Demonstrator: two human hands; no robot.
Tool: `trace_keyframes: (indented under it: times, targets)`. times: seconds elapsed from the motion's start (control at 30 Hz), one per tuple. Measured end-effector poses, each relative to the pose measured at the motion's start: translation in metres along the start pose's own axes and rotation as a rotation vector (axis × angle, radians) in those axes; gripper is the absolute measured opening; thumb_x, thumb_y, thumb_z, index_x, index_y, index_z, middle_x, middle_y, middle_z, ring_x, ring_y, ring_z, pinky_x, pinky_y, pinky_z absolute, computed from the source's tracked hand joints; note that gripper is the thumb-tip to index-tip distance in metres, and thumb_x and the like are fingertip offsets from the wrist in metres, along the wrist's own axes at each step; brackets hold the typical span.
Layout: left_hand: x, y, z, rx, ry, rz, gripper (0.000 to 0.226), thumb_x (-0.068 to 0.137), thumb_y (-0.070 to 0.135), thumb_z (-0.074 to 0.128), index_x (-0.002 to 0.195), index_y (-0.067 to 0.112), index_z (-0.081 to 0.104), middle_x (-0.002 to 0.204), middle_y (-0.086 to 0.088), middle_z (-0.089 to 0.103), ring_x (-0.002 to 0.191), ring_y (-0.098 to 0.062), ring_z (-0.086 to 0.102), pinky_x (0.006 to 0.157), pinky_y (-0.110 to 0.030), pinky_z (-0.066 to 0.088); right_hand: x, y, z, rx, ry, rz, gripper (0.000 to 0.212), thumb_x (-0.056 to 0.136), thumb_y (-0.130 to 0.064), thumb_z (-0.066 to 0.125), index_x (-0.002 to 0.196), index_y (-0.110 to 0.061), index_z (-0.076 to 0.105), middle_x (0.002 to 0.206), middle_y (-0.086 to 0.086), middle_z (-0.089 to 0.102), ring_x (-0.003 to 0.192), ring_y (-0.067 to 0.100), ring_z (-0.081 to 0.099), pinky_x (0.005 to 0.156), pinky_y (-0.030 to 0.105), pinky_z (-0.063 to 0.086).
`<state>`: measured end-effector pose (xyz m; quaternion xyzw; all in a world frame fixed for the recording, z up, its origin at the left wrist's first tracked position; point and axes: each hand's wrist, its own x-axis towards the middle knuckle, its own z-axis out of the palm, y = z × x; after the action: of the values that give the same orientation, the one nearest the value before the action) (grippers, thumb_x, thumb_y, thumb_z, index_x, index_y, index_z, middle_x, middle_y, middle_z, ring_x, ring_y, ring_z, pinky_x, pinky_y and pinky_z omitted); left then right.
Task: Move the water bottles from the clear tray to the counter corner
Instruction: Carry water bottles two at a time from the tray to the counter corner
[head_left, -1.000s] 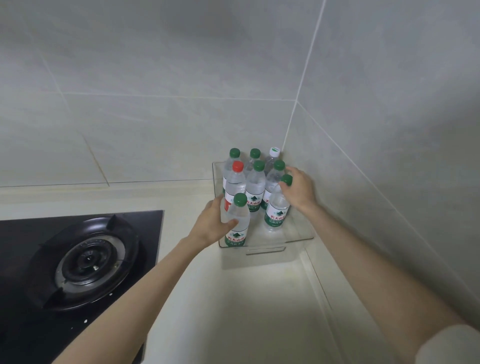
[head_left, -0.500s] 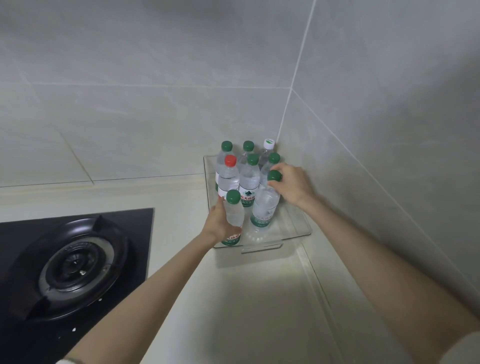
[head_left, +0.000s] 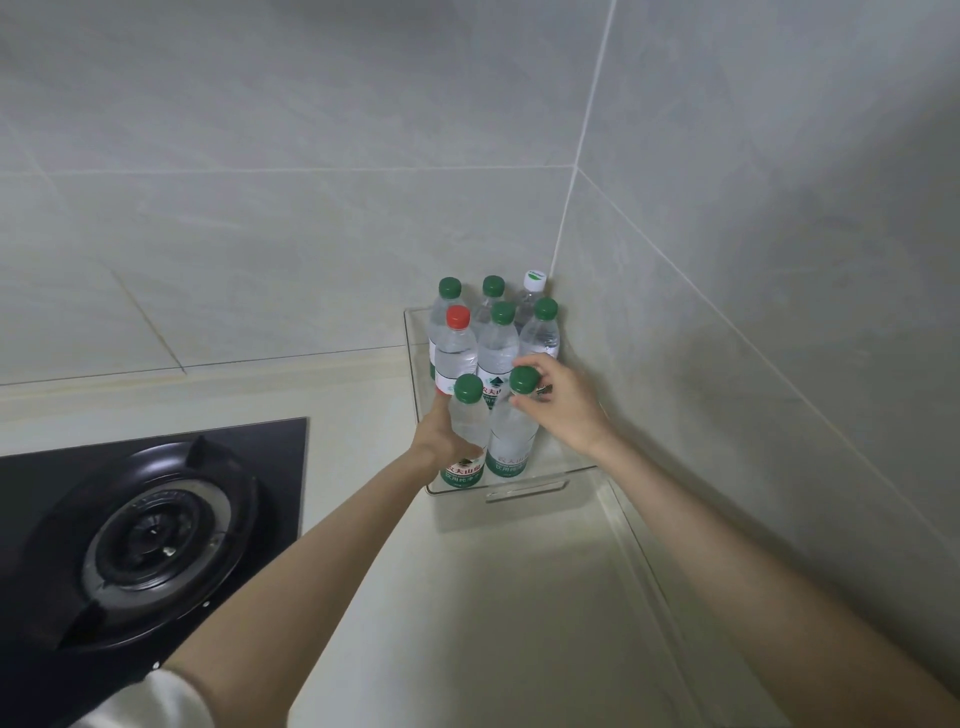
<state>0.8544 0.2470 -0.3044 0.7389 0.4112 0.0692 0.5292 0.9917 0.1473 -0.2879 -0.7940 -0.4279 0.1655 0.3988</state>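
Here, clear tray sits in wall corner; open counter nearside, stove left. Our left hand grips front-left bottle, right hand pinches front-right bottle neck.

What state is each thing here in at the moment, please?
Left grip, holds front left bottle by its body.
Right grip, holds front right bottle below its cap.
Front left bottle, capped, upright, in tray.
Front right bottle, capped, in tray.
Other six bottles, capped, upright.
Tray, holds all eight bottles.
Burner, unlit.
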Motion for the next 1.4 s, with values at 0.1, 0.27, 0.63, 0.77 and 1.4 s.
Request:
trace_keyframes:
  times: [0.1, 0.27, 0.63, 0.77, 1.4]
  targets:
    - [0.002, 0.001, 0.003, -0.066, -0.020, 0.005, 0.083, 0.074, -0.007, 0.072, 0.141, 0.008, 0.025, 0.116, -0.005, 0.047, 0.110, -0.022, 0.047, 0.091, -0.027, 0.038, -0.004, 0.012, 0.008, 0.122, -0.057, 0.086, 0.079, 0.069, -0.003, 0.079, 0.135, -0.024, 0.040, 0.115, -0.008, 0.054, 0.107, 0.013, 0.053, 0.096, 0.032, 0.046]
    - [0.008, -0.002, 0.008, -0.178, -0.003, -0.014, 0.083, 0.071, -0.011, 0.073, 0.138, 0.007, 0.029, 0.122, -0.007, 0.048, 0.105, -0.018, 0.044, 0.090, -0.024, 0.036, -0.005, 0.034, 0.033, 0.179, -0.100, 0.269, 0.090, 0.060, 0.003, 0.084, 0.135, -0.014, 0.037, 0.122, 0.000, 0.054, 0.118, 0.016, 0.050, 0.097, 0.029, 0.042]
    - [0.017, -0.014, 0.021, -0.055, 0.129, 0.057, 0.069, 0.064, 0.015, 0.085, 0.122, 0.012, 0.046, 0.110, 0.002, 0.057, 0.101, -0.018, 0.053, 0.086, -0.024, 0.042, 0.001, 0.045, 0.045, 0.249, 0.042, 0.256, 0.080, 0.055, -0.006, 0.087, 0.121, -0.017, 0.042, 0.118, -0.005, 0.057, 0.114, 0.012, 0.054, 0.097, 0.033, 0.046]
    - [0.011, -0.015, 0.024, -0.017, 0.185, 0.093, 0.067, 0.065, 0.023, 0.085, 0.121, 0.018, 0.049, 0.114, 0.001, 0.062, 0.104, -0.019, 0.056, 0.085, -0.025, 0.043, -0.002, 0.047, 0.044, 0.249, 0.078, 0.240, 0.075, 0.055, -0.007, 0.088, 0.113, -0.021, 0.042, 0.115, -0.004, 0.058, 0.113, 0.015, 0.057, 0.097, 0.039, 0.048]
    - [-0.073, 0.038, -0.041, -0.402, 0.390, 0.233, 0.065, 0.058, 0.016, 0.090, 0.114, 0.022, 0.057, 0.101, 0.001, 0.069, 0.091, -0.010, 0.066, 0.071, -0.022, 0.053, -0.032, -0.064, -0.054, 0.422, 0.158, -0.089, 0.077, 0.067, -0.008, 0.084, 0.128, -0.024, 0.041, 0.118, 0.001, 0.065, 0.102, 0.012, 0.066, 0.081, 0.027, 0.054]
